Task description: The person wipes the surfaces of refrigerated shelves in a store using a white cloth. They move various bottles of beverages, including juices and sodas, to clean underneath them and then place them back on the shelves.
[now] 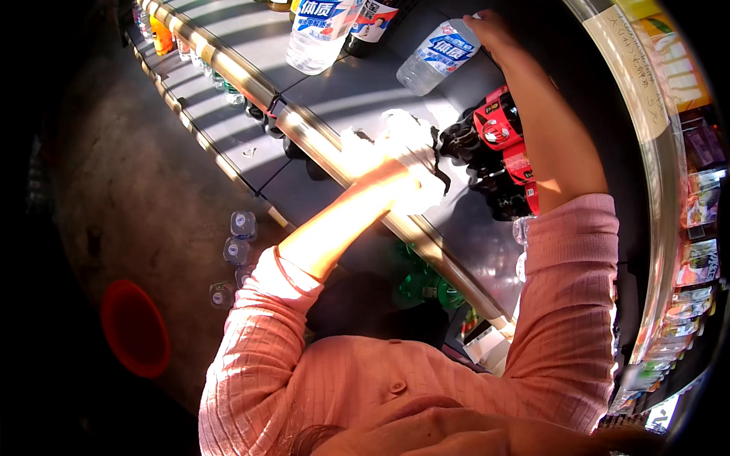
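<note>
In bright sunlight, my left hand (pixel 397 178) is closed around a crumpled white cloth (pixel 413 139) with dark patches along its edge. The glare hides most of its fingers. Cloth and hand are over the grey shelf (pixel 365 105), by its metal front rail (pixel 316 139). Higher up, my right hand (pixel 489 33) grips the upper end of a clear plastic drink bottle (pixel 439 57) with a blue and white label. This bottle is tilted. Below it, several dark soda bottles with red labels (pixel 501 128) appear beside my right forearm.
Another clear bottle (pixel 313 34) and a dark bottle (pixel 370 25) stand at the back of the shelf. Green bottles (pixel 430 288) are low down near my body. Capped bottles (pixel 243 224) and a red round container (pixel 136 329) are at left. Packaged goods (pixel 704 196) line a shelf at right.
</note>
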Available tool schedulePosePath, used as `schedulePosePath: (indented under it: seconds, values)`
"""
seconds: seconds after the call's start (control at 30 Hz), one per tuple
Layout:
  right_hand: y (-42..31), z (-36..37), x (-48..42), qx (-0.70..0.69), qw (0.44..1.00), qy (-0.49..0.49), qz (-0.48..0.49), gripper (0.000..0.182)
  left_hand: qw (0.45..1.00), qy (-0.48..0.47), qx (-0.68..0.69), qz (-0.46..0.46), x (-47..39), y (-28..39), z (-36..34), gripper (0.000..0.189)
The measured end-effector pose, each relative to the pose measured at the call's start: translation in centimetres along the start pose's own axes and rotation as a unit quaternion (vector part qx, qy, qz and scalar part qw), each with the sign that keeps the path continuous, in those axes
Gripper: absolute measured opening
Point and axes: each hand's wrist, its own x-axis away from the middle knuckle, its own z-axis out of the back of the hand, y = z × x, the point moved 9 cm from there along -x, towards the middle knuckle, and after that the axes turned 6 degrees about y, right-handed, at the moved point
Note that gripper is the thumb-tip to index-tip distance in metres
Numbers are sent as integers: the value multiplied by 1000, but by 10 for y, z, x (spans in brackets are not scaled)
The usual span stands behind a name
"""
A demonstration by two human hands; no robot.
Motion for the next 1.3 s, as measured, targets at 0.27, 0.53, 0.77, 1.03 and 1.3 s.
schedulePosePath:
  seconds: [0.27,0.53,0.77,1.03,1.3]
  values:
    - [-45,-37,-14,100,995,5,5,53,1000,-2,15,-14,1,1,-2,20]
    - [-49,-37,-13,38,999,-14,13,65,1000,-16,14,-21,-4,0,-12,21]
    - [-152,69,201,-109,975,-76,176,23,997,-55,-52,-3,-25,-15,-20,23]
    - [-24,125,467,93,986,-103,88,20,912,-398,-98,9,-67,-90,-93,26]
    - [39,137,506,153,985,17,81,32,900,-387,-202,-3,-121,-133,-168,29]
